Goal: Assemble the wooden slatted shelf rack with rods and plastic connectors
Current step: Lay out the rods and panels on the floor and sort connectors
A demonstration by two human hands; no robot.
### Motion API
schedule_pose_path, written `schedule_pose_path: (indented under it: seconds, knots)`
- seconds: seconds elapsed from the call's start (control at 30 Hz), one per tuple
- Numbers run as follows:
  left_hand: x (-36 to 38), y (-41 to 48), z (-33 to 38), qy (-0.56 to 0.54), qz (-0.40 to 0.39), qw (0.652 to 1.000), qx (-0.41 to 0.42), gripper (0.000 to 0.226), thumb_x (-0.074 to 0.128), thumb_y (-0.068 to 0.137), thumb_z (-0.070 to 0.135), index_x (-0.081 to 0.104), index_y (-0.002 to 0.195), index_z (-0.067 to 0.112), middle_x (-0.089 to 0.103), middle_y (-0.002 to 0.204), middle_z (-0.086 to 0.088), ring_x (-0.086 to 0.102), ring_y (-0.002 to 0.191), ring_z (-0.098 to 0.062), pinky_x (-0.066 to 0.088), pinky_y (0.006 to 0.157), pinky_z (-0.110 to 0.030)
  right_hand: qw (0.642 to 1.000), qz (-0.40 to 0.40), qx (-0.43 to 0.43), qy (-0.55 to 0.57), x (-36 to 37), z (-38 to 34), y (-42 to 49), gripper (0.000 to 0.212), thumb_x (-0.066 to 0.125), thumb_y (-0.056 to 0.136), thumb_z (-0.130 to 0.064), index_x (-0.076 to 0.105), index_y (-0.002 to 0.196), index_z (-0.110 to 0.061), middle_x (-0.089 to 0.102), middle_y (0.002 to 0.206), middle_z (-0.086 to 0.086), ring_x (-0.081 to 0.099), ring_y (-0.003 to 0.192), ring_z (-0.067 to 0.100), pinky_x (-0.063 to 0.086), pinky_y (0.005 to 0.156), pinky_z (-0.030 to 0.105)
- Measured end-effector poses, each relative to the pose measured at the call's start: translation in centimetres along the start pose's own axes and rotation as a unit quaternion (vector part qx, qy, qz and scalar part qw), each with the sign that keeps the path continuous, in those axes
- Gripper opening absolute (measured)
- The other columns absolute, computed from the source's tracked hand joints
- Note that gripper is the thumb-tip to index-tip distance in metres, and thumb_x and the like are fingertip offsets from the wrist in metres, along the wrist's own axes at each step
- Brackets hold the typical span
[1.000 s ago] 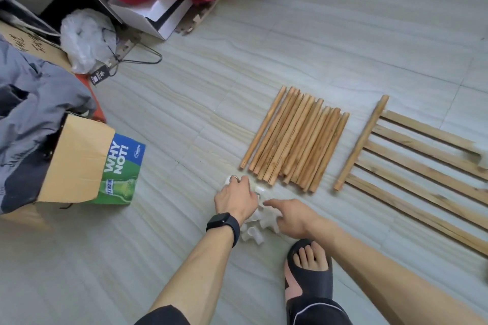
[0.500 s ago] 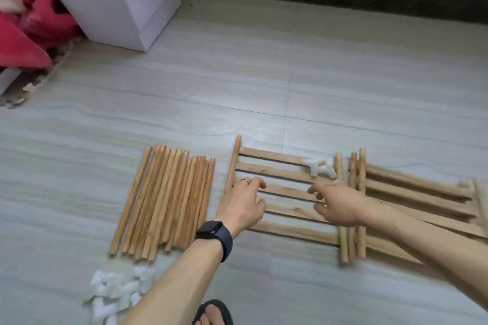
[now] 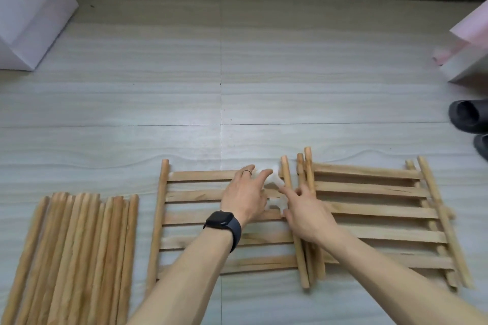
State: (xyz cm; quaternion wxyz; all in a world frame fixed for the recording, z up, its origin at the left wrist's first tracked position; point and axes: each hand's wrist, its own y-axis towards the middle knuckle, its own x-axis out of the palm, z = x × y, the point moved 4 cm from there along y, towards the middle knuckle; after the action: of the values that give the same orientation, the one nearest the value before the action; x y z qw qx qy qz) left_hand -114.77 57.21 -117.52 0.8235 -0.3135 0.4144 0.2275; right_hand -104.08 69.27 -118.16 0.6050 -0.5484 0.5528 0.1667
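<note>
Grey tiled floor [image 3: 237, 74] | left hand [image 3: 244, 198], right hand [image 3: 309, 216] meet over white connectors [image 3: 273, 181] at slatted panel [image 3: 198, 195]'s 1 o'clock corner, apparently for fitting | finger grip blurred, cannot tell | rods [image 3: 79, 245] wait at 8 o'clock

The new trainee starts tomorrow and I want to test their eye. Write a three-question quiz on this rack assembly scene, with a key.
1. True or false: the loose wooden rods lie to the right of the slatted panel under the hands.
2. Which wrist wears the smartwatch? A) left B) right C) neither
3. Short answer: what white parts do the left hand and right hand meet at?

Key:
1. False: the loose wooden rods lie to its left.
2. A
3. The plastic connectors, by the slatted panel's right rail.
</note>
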Motion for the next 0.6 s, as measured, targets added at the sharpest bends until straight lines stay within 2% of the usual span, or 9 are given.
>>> schedule_pose_path:
  seconds: [0.1, 0.2, 0.37, 0.47, 0.6]
  knots:
    - [1.3, 1.6, 0.6, 0.035, -0.001, 0.999, 0.012, 0.064, 0.050, 0.099, 0.017, 0.029, 0.151, 0.046, 0.030, 0.159, -0.010, 0.023, 0.147, -0.027, 0.042, 0.104, -0.039, 1.000, 0.007, 0.007, 0.006, 0.4, 0.8, 0.2, 0.042, 0.044, 0.105, -0.029, 0.041, 0.146, -0.022, 0.049, 0.127, 0.010, 0.062, 0.102, 0.036, 0.049, 0.080, 0.040]
    - [2.2, 2.8, 1.0, 0.089, 0.010, 0.996, 0.029, 0.063, 0.051, 0.100, 0.014, 0.032, 0.149, 0.048, 0.039, 0.152, -0.009, 0.034, 0.136, -0.030, 0.049, 0.090, -0.037, 1.000, 0.008, -0.003, 0.013, 0.8, 1.2, 0.2, 0.040, 0.043, 0.106, -0.034, 0.044, 0.143, -0.020, 0.054, 0.126, 0.009, 0.060, 0.108, 0.035, 0.048, 0.082, 0.040]
    - [2.5, 4.9, 1.5, 0.120, 0.015, 0.993, 0.017, 0.040, 0.044, 0.105, 0.020, 0.047, 0.137, 0.043, 0.048, 0.131, -0.009, 0.043, 0.123, -0.030, 0.043, 0.071, -0.035, 0.999, 0.003, -0.014, 0.030, 0.9, 1.4, 0.3, 0.038, 0.043, 0.106, -0.035, 0.046, 0.141, -0.019, 0.055, 0.127, 0.008, 0.060, 0.110, 0.035, 0.051, 0.087, 0.042]
    - [2.3, 5.1, 1.2, 0.081, 0.007, 0.997, 0.012, 0.041, 0.047, 0.102, 0.020, 0.052, 0.137, 0.041, 0.052, 0.124, -0.008, 0.045, 0.121, -0.029, 0.047, 0.079, -0.038, 0.999, 0.018, -0.021, 0.036, 1.0, 1.5, 0.1, 0.036, 0.044, 0.106, -0.035, 0.047, 0.139, -0.020, 0.056, 0.125, 0.008, 0.061, 0.106, 0.035, 0.050, 0.084, 0.041]
    - [0.1, 4.0, -0.7, -0.076, 0.046, 0.995, -0.040, 0.035, 0.059, 0.097, 0.040, 0.059, 0.132, 0.044, 0.060, 0.108, -0.002, 0.058, 0.109, -0.023, 0.047, 0.087, -0.032, 0.998, 0.019, -0.029, 0.055, 1.2, 1.6, -0.4, 0.034, 0.048, 0.105, -0.036, 0.049, 0.134, -0.019, 0.058, 0.120, 0.006, 0.061, 0.103, 0.032, 0.051, 0.084, 0.041]
